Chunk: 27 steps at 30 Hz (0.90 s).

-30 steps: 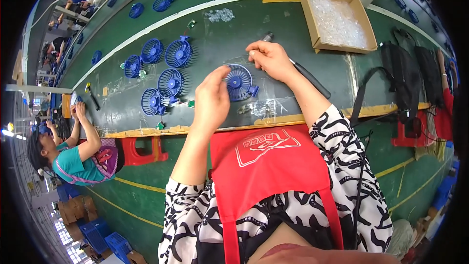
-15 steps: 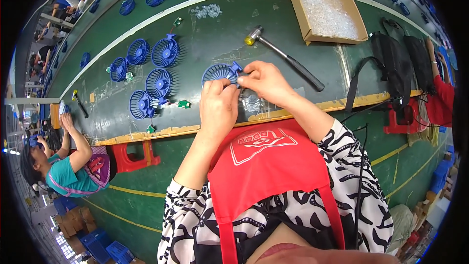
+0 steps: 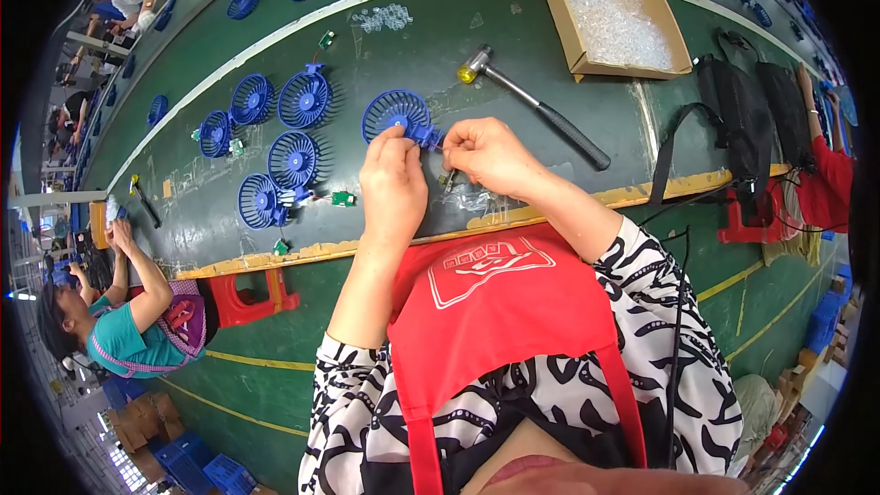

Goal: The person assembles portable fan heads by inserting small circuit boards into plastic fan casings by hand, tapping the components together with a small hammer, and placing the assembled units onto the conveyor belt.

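A blue caged fan head (image 3: 394, 112) lies on the dark green workbench in front of me, its neck pointing right. My left hand (image 3: 394, 179) is closed, fingertips gripping the fan's lower edge beside the neck. Just right of that neck, my right hand (image 3: 492, 158) makes a pinch; a thin wire seems to run toward it, but what sits between its fingertips is hidden. A small part, too small to name, shows beneath those fingertips. Further left lie several more blue fan heads (image 3: 293, 159), some with small green circuit boards (image 3: 343, 199) on wires.
Beyond my right hand lies a hammer (image 3: 536, 108) with a black grip. A cardboard box (image 3: 576, 57) of small clear pieces stands at the back right, near black bags (image 3: 736, 119). Loose clear pieces (image 3: 383, 18) lie farther back. A co-worker (image 3: 137, 335) sits at the left.
The fan in my hands has shifted left and slightly up, turning so its neck points right. My left hand has moved left with it; the right hand stays near the neck, now farther from the left.
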### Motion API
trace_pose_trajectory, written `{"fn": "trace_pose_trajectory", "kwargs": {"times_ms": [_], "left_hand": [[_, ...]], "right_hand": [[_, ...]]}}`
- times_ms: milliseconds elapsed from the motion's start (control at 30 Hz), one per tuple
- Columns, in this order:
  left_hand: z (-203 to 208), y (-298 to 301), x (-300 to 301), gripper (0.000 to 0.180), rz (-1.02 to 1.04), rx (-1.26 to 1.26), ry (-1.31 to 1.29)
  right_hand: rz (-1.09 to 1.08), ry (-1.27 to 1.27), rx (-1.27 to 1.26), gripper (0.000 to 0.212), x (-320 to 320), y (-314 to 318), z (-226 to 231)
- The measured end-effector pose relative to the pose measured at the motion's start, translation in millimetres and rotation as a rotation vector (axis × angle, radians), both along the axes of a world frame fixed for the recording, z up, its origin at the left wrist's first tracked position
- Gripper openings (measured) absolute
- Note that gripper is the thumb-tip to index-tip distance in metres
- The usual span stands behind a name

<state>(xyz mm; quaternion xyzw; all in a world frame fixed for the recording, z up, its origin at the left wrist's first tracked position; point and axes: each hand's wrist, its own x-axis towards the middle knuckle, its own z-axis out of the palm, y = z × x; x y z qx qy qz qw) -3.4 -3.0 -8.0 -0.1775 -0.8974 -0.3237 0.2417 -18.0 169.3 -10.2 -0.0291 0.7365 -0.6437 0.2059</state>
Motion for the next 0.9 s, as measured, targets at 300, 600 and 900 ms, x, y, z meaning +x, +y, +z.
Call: {"fn": "trace_pose_trajectory", "kwargs": {"times_ms": [300, 600, 900], "left_hand": [[9.2, 0.3, -0.4, 0.04, 0.05, 0.139, -0.225], [15.5, 2.2, -4.3, 0.051, 0.063, 0.266, -0.302], [17.7, -0.2, -2.5, 0.045, 0.02, 0.192, -0.258]], "right_hand": [[-0.004, 0.012, -0.099, 0.007, -2.3, -4.9, 10.8], [-0.009, 0.027, -0.088, 0.006, 0.6, -8.1, 18.4], [-0.006, 0.041, -0.111, 0.007, 1.1, -7.4, 17.8]]}}
